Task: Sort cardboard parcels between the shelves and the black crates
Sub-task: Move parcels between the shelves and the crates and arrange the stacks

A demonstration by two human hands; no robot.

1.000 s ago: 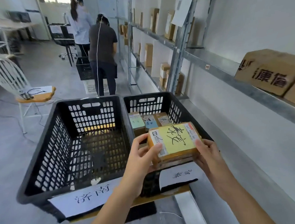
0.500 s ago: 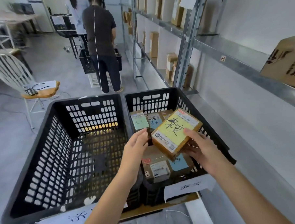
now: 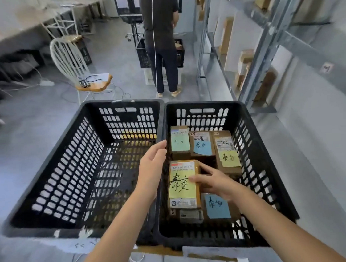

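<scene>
Two black crates stand side by side below me. The left crate (image 3: 50, 160) holds nothing. The right crate (image 3: 256, 147) holds several cardboard parcels with coloured notes. A parcel with a yellow note (image 3: 182, 185) lies flat on top of others at the crate's near left. My right hand (image 3: 216, 181) rests on that parcel's right side, fingers across its top. My left hand (image 3: 152, 165) hovers over the wall between the crates, fingers apart and holding nothing. Further back lie a green-note parcel (image 3: 180, 142), a blue-note parcel (image 3: 202, 144) and a yellow-note parcel (image 3: 227, 151).
Metal shelves (image 3: 263, 39) with upright cardboard parcels run along the right. A person (image 3: 160, 38) stands ahead by another black crate (image 3: 143, 53). A white chair (image 3: 76, 63) with cables on its seat stands at left. Paper labels hang on the crates' near sides.
The yellow-note parcel went from being held up in both hands down into the right crate. My left hand let go and drew left; my right hand stays on it.
</scene>
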